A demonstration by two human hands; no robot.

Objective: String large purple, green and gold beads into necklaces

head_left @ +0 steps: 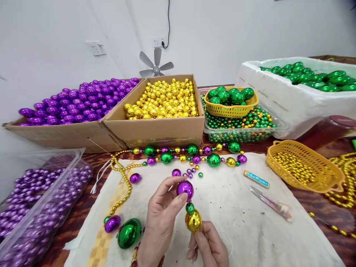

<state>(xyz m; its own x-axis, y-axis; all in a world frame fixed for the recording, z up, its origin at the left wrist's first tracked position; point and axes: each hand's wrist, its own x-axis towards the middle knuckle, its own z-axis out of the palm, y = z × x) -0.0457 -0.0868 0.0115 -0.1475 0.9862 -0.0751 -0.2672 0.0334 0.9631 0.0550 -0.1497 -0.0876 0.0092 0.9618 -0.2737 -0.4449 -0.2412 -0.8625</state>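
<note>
Upright and curled, the left hand (162, 218) has its grip closed around a purple ball (185, 188), while the right hand (210, 244), lower, pinches a gold ball (193, 219) at its underside.

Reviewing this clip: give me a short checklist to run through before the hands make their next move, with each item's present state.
1. Left hand has a bead secured: ok, thumb and fingers pinch a large purple bead.
2. Right hand grips the gold bead: cannot tell; its fingertips are at the bead's lower edge.
3. Small green bead sits between purple and gold: ok.
4. Thread passes through all three: cannot tell, its path inside is hidden.
5. Pink-handled cutter clear of both hands: ok, on the cloth.
6. No loose small purple beads on the cloth: not ok, several lie there.
</note>
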